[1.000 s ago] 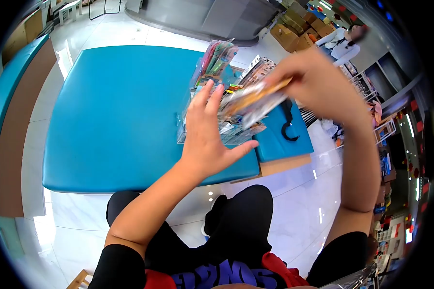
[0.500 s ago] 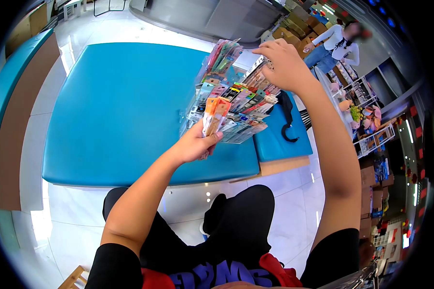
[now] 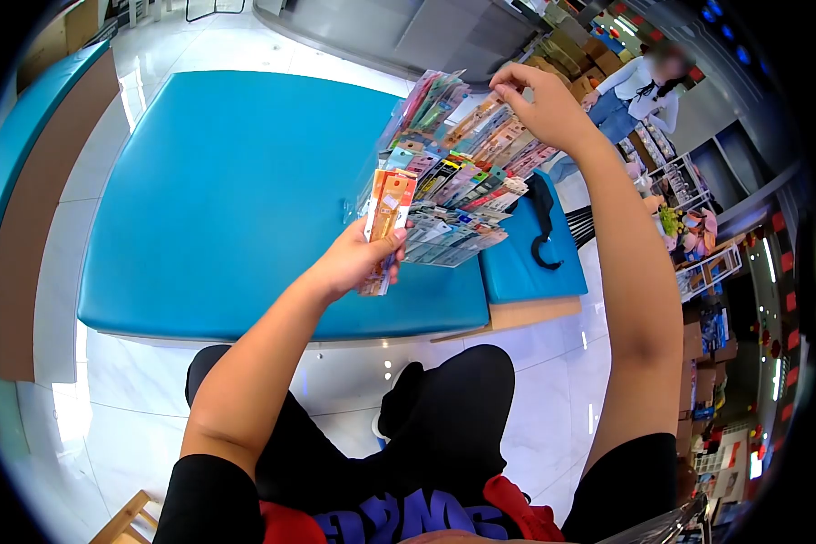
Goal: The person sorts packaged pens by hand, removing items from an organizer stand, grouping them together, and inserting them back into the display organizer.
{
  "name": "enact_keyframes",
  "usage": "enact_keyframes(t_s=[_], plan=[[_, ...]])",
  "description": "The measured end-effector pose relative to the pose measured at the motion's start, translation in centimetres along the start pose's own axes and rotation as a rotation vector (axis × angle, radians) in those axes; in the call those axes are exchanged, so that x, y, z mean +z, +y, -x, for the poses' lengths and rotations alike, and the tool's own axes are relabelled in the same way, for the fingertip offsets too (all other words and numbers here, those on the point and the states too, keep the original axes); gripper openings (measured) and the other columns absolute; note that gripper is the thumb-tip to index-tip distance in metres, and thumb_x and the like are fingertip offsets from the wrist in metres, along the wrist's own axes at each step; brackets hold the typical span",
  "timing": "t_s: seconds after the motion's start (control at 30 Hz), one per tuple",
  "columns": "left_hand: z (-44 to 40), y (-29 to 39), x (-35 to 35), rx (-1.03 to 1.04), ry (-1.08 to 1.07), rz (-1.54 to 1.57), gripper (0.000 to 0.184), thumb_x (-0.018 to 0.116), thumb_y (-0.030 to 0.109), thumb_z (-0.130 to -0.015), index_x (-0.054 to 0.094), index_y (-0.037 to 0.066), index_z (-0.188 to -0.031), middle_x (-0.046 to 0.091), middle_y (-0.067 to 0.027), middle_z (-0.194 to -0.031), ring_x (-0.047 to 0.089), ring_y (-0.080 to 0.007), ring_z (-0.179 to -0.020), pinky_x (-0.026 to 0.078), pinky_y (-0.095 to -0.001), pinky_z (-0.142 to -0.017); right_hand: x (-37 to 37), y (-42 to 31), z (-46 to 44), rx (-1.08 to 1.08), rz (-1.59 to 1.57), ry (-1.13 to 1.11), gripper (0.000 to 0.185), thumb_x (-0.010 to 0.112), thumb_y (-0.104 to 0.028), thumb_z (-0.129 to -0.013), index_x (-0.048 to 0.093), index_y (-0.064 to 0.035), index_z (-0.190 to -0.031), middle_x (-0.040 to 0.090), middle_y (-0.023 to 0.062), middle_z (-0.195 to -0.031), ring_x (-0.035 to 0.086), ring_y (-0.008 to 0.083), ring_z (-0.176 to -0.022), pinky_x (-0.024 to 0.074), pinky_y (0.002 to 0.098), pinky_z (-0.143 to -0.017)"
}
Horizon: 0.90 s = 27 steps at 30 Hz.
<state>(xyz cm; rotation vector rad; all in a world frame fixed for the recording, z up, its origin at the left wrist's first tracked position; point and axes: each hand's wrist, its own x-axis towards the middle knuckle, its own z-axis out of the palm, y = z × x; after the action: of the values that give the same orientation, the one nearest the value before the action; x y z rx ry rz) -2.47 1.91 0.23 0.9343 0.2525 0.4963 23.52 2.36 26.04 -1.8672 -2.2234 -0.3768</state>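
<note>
My left hand (image 3: 364, 256) is closed around a few narrow orange-and-white packets (image 3: 390, 207), held upright in front of a clear organizer (image 3: 444, 261). Rows of thin packaged items (image 3: 453, 181) fill its compartments, and it stands on the right part of a teal padded bench (image 3: 227, 199). At the organizer's back right corner, my right hand (image 3: 530, 98) pinches the top of a packet in the back row, thumb and fingers together. The lower part of that packet is hidden among the others.
A black hooked strap (image 3: 542, 222) lies on a smaller teal seat (image 3: 517, 272) at the right. Beyond it, a person (image 3: 639, 91) in a white top stands near white racks (image 3: 689, 186). A wooden stool (image 3: 129, 521) shows at the lower left.
A second ago both hands were at the organizer, the right holding packets. Those packets passed to my left hand, which closed on them; my right hand moved to the back row and pinched a packet.
</note>
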Motion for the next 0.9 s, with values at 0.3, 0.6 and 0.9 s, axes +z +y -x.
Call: enact_keyframes(t_s=[0.3, 0.6, 0.9], plan=[[1.0, 0.2, -0.4, -0.076, 0.057, -0.072, 0.033, 0.07, 0.039, -0.101, 0.049, 0.014, -0.096, 0.047, 0.0056, -0.07, 0.044, -0.0056, -0.054, 0.043, -0.0274, -0.049, -2.1, -1.7, 1.4, -0.009, -0.165, 0.121, 0.017, 0.058, -0.012, -0.102, 0.067, -0.0018, -0.112, 0.07, 0.0152, -0.098, 0.068, 0.0271, -0.09, 0.0533, 0.0376, -0.083], [2.0, 0.4, 0.3, 0.013, 0.158, 0.045, 0.041, 0.063, 0.047, -0.104, 0.054, 0.011, -0.122, 0.047, 0.0029, -0.077, 0.045, -0.0078, -0.06, 0.045, -0.0289, -0.056, -4.5, -11.0, 6.3, 0.046, -0.343, 0.014, 0.022, 0.053, -0.007, -0.1, 0.065, -0.0023, -0.117, 0.069, 0.0161, -0.1, 0.067, 0.0278, -0.088, 0.0539, 0.0388, -0.079], [4.7, 0.6, 1.5, 0.009, -0.026, -0.135, 0.042, 0.079, 0.035, -0.092, 0.057, 0.009, -0.117, 0.059, -0.0023, -0.078, 0.058, -0.0138, -0.06, 0.055, -0.0367, -0.058, 5.9, -15.7, 11.7, 0.087, -0.766, -0.027, 0.027, 0.06, -0.002, -0.098, 0.061, -0.0032, -0.126, 0.067, 0.0124, -0.101, 0.067, 0.0195, -0.088, 0.0527, 0.0335, -0.08]])
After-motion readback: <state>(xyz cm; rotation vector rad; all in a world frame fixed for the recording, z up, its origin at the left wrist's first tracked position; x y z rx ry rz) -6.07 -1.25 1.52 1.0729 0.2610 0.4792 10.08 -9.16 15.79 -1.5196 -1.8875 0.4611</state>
